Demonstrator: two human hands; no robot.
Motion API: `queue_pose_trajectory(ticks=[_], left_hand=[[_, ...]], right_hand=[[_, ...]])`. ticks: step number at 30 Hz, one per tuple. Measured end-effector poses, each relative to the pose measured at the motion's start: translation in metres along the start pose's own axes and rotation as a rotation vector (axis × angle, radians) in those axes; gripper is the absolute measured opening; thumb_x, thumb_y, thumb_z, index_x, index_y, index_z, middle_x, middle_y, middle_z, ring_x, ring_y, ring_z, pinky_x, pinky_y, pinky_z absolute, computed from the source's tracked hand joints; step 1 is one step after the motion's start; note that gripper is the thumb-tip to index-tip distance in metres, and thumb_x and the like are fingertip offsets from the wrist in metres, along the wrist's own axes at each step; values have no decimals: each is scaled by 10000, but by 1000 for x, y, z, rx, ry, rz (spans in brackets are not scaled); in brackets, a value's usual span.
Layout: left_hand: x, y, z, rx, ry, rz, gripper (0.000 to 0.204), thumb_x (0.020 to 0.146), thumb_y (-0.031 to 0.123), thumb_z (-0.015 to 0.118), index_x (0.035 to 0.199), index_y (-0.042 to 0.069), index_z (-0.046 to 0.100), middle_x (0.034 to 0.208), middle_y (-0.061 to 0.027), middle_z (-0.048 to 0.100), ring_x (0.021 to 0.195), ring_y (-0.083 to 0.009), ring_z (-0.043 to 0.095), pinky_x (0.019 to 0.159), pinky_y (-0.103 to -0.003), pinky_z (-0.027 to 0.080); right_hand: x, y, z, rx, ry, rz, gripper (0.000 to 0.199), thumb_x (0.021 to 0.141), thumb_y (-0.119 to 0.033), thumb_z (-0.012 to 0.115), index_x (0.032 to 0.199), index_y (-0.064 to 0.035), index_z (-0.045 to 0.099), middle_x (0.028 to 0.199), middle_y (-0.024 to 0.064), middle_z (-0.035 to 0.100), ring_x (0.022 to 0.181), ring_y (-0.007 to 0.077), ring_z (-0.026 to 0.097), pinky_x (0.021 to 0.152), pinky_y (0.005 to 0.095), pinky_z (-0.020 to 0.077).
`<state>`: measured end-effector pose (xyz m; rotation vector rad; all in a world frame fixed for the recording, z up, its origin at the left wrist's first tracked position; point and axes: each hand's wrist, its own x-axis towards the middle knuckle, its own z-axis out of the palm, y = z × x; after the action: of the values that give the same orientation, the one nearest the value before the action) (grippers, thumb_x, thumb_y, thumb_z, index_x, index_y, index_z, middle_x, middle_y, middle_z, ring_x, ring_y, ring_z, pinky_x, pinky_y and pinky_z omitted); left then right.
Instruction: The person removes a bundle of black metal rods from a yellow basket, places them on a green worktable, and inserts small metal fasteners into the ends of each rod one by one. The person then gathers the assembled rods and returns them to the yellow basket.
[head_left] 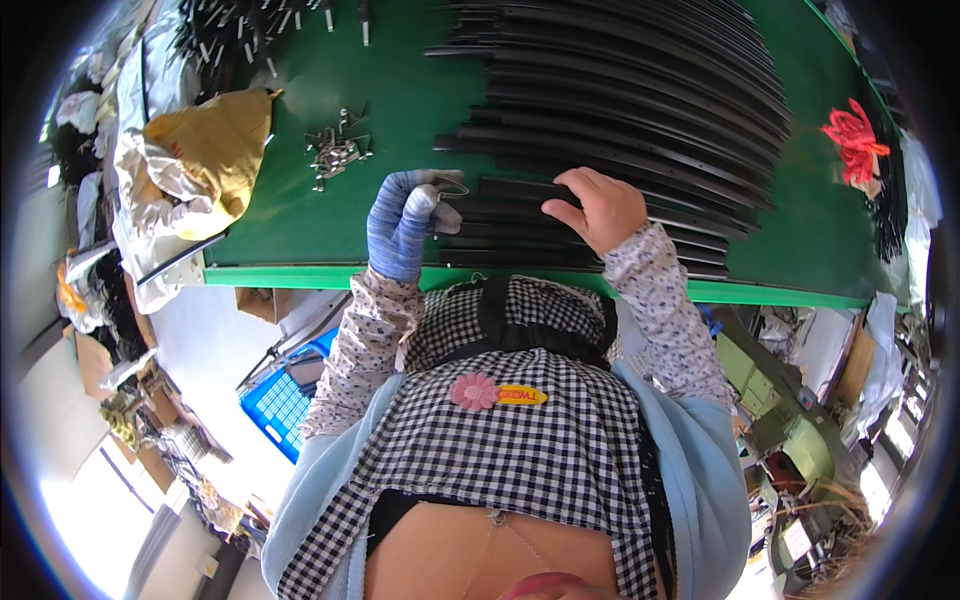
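Green tabletop (405, 115), cut off above; left hand (402, 222) pinches a wire loop (454, 188); right hand (606, 210) half-curled, hold unclear.

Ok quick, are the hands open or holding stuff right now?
Left hand: closed, holding a thin metal loop.
Right hand: at the black strips; can't tell if it's open or gripping one.

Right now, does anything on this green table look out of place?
Mainly the small metal pieces, left of the black strips: they lie in a loose jumble, while the strips run roughly side by side.
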<state>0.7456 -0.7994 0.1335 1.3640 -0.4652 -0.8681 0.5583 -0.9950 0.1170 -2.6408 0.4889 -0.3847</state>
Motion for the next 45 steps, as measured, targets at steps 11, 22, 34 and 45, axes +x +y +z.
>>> queue_pose_trajectory(ticks=[11,22,34,45], left_hand=[[-12,20,-4,-236,-367,24,555,867,418,717,1178,-19,576,1025,-178,592,692,-202,655,650,-329,599],[-28,21,-5,-463,-348,-52,566,976,431,545,1270,-52,547,785,-150,603,590,-226,618,588,-377,590],[-17,36,-20,-622,-436,-435,608,867,303,654,1323,-66,496,815,-134,587,617,-210,604,655,-427,623],[6,8,-77,26,-109,-309,420,983,221,556,1336,-5,524,957,-76,664,737,-132,647,690,-234,545]], right_hand=[[4,-46,-38,195,-6,-124,467,832,-517,675,885,-53,674,763,58,674,620,229,664,546,310,535],[15,-64,-33,293,46,-151,421,815,-475,711,850,-61,645,739,56,654,622,226,663,534,309,528],[17,-63,-19,218,-12,-119,510,831,-568,641,877,-61,669,718,38,657,576,212,652,507,295,524],[18,-51,21,203,-63,-28,476,856,-551,624,980,-91,615,739,40,670,623,219,666,546,315,540]])
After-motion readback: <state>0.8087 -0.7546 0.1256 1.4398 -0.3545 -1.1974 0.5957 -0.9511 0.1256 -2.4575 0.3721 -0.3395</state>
